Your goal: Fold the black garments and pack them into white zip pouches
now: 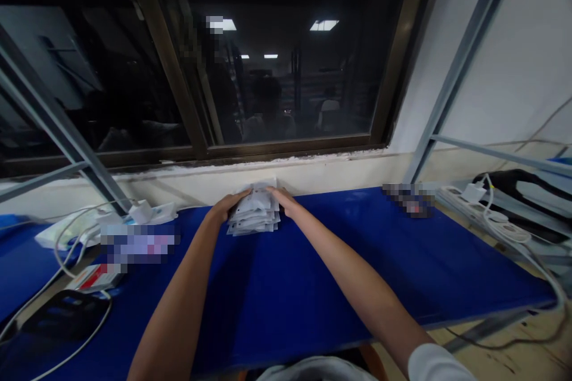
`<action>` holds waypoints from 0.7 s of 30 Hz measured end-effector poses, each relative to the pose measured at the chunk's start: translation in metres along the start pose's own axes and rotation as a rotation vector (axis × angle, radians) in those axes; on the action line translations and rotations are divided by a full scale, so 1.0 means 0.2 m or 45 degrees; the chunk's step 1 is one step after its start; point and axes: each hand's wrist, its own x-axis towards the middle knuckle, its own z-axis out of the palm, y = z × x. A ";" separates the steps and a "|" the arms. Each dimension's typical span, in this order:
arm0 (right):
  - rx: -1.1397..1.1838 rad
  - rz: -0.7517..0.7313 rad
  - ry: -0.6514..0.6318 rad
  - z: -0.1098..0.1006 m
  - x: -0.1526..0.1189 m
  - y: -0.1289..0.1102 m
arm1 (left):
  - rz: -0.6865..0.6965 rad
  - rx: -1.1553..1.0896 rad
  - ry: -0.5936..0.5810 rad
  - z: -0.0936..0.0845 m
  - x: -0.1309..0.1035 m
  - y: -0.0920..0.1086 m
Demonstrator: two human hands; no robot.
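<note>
A stack of several flat, whitish-grey plastic packets (254, 214) lies on the blue table top, close to the wall under the window. My left hand (227, 205) rests against the left side of the stack, its fingers reaching over the upper edge. On the other side, my right hand (285, 201) presses the right edge, with fingertips on the top packet. Both arms stretch forward, and the stack is gripped between the two hands. What the packets contain cannot be made out.
At left on the blue table (277, 292) are white chargers (140, 212) with cables, a red-and-white box (96, 277) and a black object (67, 314). A power strip (487, 214) with cables lies at right. Metal posts (465, 59) flank the window (290, 83).
</note>
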 end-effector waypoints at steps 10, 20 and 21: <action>0.477 -0.415 0.102 -0.17 -0.01 -0.05 | 0.513 -0.383 -0.086 0.04 -0.07 0.15; 0.200 -0.459 0.020 -0.11 -0.01 0.20 | 0.425 -0.280 -0.090 0.18 0.00 -0.14; 0.202 -0.467 0.025 -0.11 -0.01 0.19 | 0.433 -0.276 -0.085 0.18 0.00 -0.14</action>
